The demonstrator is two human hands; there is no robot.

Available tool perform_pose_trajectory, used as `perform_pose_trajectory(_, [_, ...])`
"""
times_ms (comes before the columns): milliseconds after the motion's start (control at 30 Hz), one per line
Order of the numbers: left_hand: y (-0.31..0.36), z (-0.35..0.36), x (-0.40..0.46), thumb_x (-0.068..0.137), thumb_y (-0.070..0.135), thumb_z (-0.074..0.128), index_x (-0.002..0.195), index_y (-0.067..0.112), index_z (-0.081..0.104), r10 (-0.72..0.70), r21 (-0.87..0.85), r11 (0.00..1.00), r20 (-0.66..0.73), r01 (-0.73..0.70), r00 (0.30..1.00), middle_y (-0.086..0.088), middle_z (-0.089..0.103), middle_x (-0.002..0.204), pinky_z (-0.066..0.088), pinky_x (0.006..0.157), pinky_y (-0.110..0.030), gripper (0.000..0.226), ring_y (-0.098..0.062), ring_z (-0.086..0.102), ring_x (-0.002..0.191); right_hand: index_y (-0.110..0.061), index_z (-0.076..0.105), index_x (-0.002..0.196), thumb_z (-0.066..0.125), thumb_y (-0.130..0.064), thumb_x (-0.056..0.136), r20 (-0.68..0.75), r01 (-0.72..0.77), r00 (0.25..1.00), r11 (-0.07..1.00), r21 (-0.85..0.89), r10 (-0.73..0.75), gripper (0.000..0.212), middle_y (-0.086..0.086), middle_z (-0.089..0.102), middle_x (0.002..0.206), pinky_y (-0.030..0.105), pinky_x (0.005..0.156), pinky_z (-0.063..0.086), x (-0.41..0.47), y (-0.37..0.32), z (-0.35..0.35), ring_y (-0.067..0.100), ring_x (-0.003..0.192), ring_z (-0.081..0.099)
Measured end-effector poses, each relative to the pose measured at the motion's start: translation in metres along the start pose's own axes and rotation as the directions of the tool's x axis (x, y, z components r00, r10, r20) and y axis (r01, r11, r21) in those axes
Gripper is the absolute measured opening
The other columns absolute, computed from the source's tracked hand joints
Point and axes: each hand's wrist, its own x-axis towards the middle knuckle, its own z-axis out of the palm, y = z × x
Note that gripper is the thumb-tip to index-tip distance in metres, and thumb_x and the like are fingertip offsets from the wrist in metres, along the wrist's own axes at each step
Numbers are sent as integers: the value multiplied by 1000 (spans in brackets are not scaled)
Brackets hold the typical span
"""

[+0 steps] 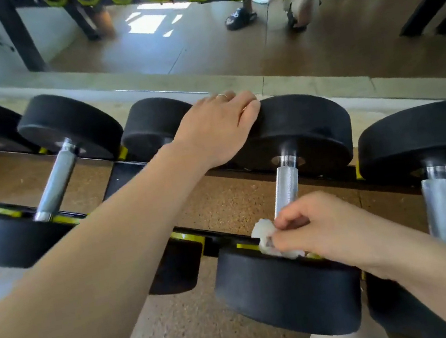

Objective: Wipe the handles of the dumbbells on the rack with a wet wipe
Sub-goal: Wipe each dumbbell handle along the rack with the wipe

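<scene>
A black dumbbell with a knurled steel handle (pixel 287 188) lies across the rack (pixel 141 169) in the middle. My right hand (pixel 321 232) grips a crumpled white wet wipe (pixel 266 237) wrapped round the near end of that handle, just above the near weight head (pixel 289 292). My left hand (pixel 218 129) rests with its fingers curved over the top of the far weight head (pixel 306 133). Further dumbbells lie alongside: a steel handle (pixel 55 179) to the left and another handle (pixel 441 211) to the right.
A wall mirror (pixel 197 42) runs behind the rack and reflects the floor, rack legs and a person's sandalled feet (pixel 239 17). Brown speckled flooring (pixel 199 331) shows beneath the rack. Yellow cradles (pixel 188 236) mark the rack's rails.
</scene>
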Motion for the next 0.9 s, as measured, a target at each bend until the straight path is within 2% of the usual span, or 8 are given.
perform_pose_trajectory(133, [-65,-33,-9,109,33,27,127,19,58,-61,38,997,-82,64,995,-10,63,123,45,98,-45,39,-35,57,112,-19,72,76,71,-27,85,-217,192,964,964,183,-151,12,-4,66,70,30,69,50,44,-40,27,5,69,62])
perform_pose_trajectory(233, [-112,-44,-15,109,35,26,118,16,62,-197,-56,979,-8,196,980,-12,63,118,44,96,-44,41,-32,55,111,-22,73,90,66,-24,89,-453,367,832,930,13,-322,8,-6,69,84,35,79,56,92,-70,63,7,81,64])
perform_pose_trajectory(333, [-147,-35,-17,107,40,30,104,12,60,-301,-387,872,60,300,952,-1,62,98,41,87,-37,42,-19,54,95,-12,73,102,61,-9,90,-536,447,657,846,-290,-531,17,0,68,101,34,85,51,138,-99,103,14,95,61])
perform_pose_trajectory(433, [-161,-22,-21,103,41,35,94,2,50,-370,-658,685,54,312,928,-1,49,83,40,78,-36,43,-13,45,80,-5,68,109,59,-2,87,-466,341,592,728,-595,-658,24,9,65,109,39,93,48,174,-107,128,27,104,56])
perform_pose_trajectory(533, [-167,-17,-20,105,34,33,85,4,43,-311,-690,681,30,244,950,2,43,76,35,70,-34,37,-12,39,72,-1,64,115,57,-5,87,-356,115,639,543,-832,-682,29,13,62,111,44,90,48,197,-104,132,32,104,53])
perform_pose_trajectory(667, [-173,-13,-19,105,31,31,81,4,38,-221,-709,693,-37,130,975,0,39,73,33,66,-37,37,-15,36,69,-1,63,114,53,-5,89,-319,13,658,434,-901,-682,27,12,61,108,43,83,47,199,-102,127,31,99,51])
perform_pose_trajectory(767, [-175,-11,-19,105,29,30,75,13,34,-189,-679,729,-73,90,979,2,37,71,32,65,-38,34,-17,35,69,-2,63,110,60,-1,87,-394,-38,659,496,-868,-640,23,13,57,107,41,84,48,187,-101,128,29,97,50])
perform_pose_trajectory(900, [-174,-13,-19,104,25,29,72,18,31,-175,-661,747,-94,71,980,6,35,68,28,61,-36,33,-15,34,66,-4,67,107,62,-3,88,-573,-23,618,716,-698,-538,20,8,57,107,36,85,49,179,-108,130,23,97,52])
